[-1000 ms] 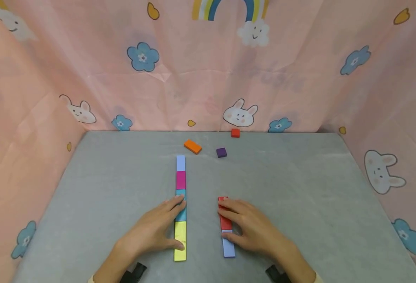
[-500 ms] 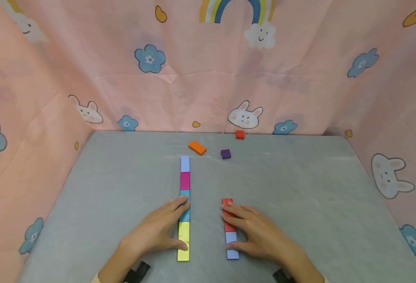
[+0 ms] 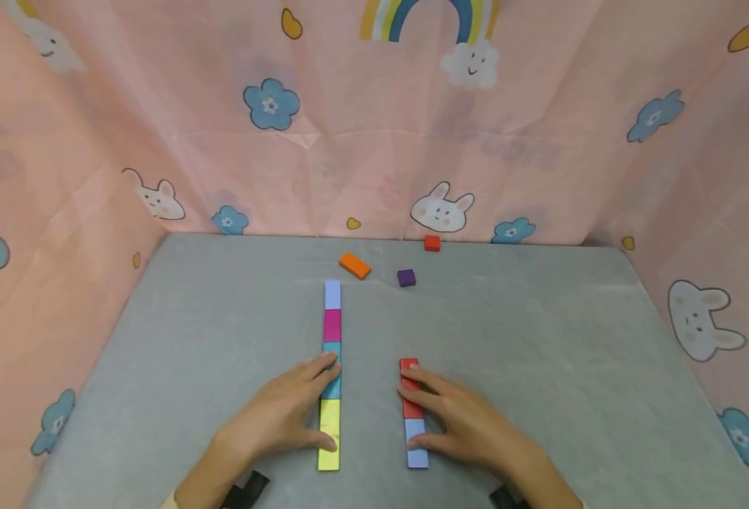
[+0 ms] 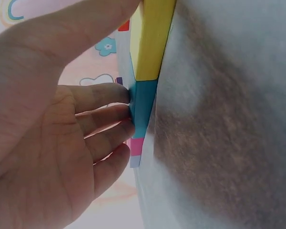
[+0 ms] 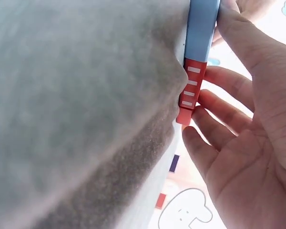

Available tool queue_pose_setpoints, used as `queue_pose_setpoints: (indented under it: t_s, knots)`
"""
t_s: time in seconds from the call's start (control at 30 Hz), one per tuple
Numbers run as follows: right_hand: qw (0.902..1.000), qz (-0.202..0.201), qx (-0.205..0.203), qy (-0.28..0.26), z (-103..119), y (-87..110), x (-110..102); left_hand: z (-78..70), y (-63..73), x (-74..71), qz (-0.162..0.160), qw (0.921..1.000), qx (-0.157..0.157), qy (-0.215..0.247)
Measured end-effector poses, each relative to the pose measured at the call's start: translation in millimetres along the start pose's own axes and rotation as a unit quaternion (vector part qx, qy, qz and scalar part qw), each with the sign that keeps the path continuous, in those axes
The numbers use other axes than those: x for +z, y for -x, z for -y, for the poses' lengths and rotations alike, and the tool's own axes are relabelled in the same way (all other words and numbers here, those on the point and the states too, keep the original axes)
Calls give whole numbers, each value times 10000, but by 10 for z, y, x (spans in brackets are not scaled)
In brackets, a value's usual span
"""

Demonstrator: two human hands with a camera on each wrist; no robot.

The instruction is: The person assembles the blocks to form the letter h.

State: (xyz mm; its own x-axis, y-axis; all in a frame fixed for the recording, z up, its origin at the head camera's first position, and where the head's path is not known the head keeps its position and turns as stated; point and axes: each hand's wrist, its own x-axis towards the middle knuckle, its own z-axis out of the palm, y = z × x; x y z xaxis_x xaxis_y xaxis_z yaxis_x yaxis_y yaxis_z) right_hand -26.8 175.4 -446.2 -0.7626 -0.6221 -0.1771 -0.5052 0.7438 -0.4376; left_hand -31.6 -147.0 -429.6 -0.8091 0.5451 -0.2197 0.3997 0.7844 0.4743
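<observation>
On the grey table in the head view, a straight row of blocks runs away from me: yellow (image 3: 329, 461), teal (image 3: 332, 389), magenta (image 3: 332, 325) and light blue (image 3: 332, 295) at the far end. My left hand (image 3: 272, 417) rests along it, thumb on the yellow block, fingertips on the teal one. To the right lies a shorter row of red (image 3: 411, 408) and light blue (image 3: 417, 459) blocks. My right hand (image 3: 469, 428) touches it, fingers at the red part, thumb on the light blue block. White marks show on the red block's side (image 5: 193, 83) in the right wrist view.
Beyond the rows lie an orange block (image 3: 355, 266), a small dark purple block (image 3: 406, 278) and a small red block (image 3: 432, 243) by the back edge. A pink patterned cloth (image 3: 349, 162) hangs behind the table and along both sides.
My right thumb has slid nearer to me along the light blue block. The head view has shifted slightly. My left hand keeps its place on the long row.
</observation>
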Motion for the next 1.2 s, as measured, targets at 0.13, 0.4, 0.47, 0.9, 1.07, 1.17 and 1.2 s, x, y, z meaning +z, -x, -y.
queue_pose_setpoints:
  t_s: [0.13,0.4,0.47,0.9,1.07,1.17,1.2]
  knots:
    - [10000,-46,-33,-6,-3,25,-7,-18,-11,-1,-30,9999,63,-105]
    - [9998,-166,-112,92,17,35,-5,-12,-4,-4,-78,9995,153,-275]
    - [9995,-224,-165,140,13,43,9,-17,-8,-11,-42,9996,157,-239]
    - [9993,-265,-243,131,-14,49,9,-3,-21,-17,25,9996,168,-230]
    - [9997,-145,-160,98,-5,45,-3,-6,-16,-5,37,9995,155,-270]
    - [9995,-157,-223,141,2,40,-2,-10,-9,0,58,9995,161,-272]
    - [9994,-173,-264,164,4,37,-1,-11,-6,-1,65,9995,166,-270]
